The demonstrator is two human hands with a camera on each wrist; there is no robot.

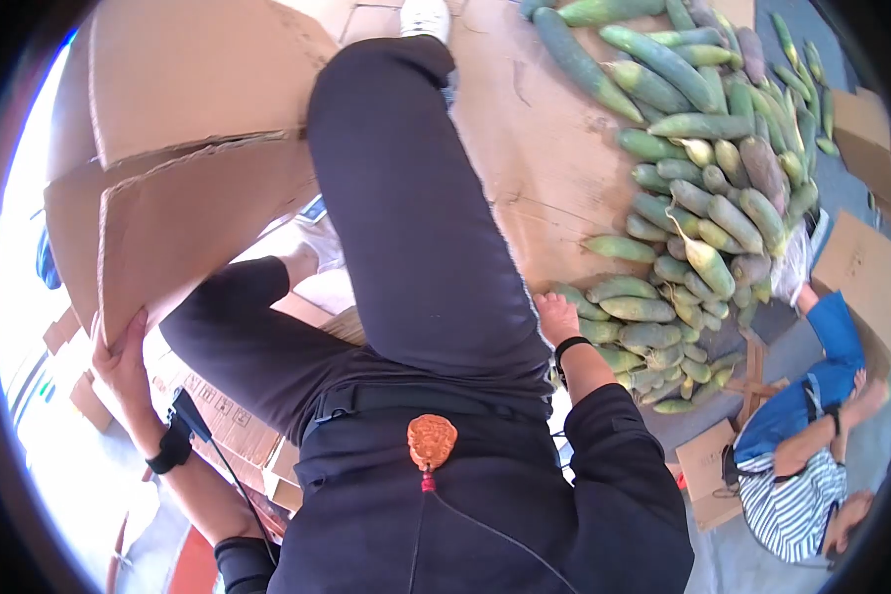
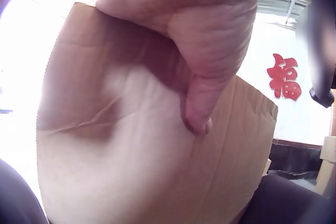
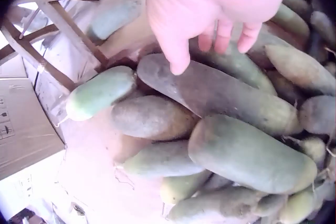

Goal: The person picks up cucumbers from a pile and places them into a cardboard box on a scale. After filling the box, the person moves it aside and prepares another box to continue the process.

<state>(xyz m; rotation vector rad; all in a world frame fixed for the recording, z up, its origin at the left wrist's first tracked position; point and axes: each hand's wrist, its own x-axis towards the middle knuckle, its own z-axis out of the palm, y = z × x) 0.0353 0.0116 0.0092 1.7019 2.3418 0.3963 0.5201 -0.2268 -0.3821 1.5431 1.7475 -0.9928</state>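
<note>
A large cardboard box (image 1: 208, 213) stands at the left in the head view, its flap edge gripped by my left hand (image 1: 124, 371). The left wrist view shows the thumb of that hand (image 2: 210, 35) lying flat over the cardboard panel (image 2: 157, 145); its other fingers are hidden behind. My right hand (image 1: 558, 317) is beside my thigh, at the near left side of a pile of green radishes (image 1: 708, 257). From the right wrist, this hand (image 3: 210, 8) hangs over the pile with loosely bent fingers, thumb tip over a dark radish (image 3: 210, 90); whether it touches cannot be told.
Flat cardboard (image 1: 535, 178) lies under the pile. Another person in a striped shirt (image 1: 792, 505) is at the lower right, near open boxes (image 1: 708, 475). A wooden frame (image 3: 68, 19) stands beside the radishes. A white shoe (image 1: 426, 20) shows at the top.
</note>
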